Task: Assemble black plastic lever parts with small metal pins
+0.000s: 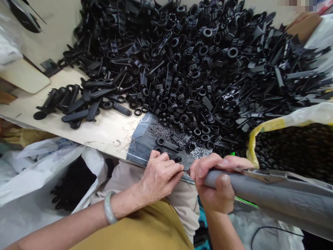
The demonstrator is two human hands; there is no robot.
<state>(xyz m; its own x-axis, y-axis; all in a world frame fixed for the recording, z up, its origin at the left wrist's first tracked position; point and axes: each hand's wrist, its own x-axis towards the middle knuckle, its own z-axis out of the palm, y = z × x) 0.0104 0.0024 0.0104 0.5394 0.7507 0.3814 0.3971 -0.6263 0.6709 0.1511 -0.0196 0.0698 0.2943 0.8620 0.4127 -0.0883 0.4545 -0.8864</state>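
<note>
My right hand is wrapped round a grey cylindrical power tool, whose thin tip points left. My left hand is closed at the table's front edge, its fingertips meeting the tool's tip; what it pinches there is too small to make out. Just beyond my left fingers, black handle-shaped parts lie on a dark mat. Small dark screws and a little heap of silver pins lie on the mat behind them.
A large pile of black plastic parts covers the back of the table. More black handles lie at the left on the pale tabletop. A yellow-rimmed bag of small dark pieces stands right; a white bag hangs lower left.
</note>
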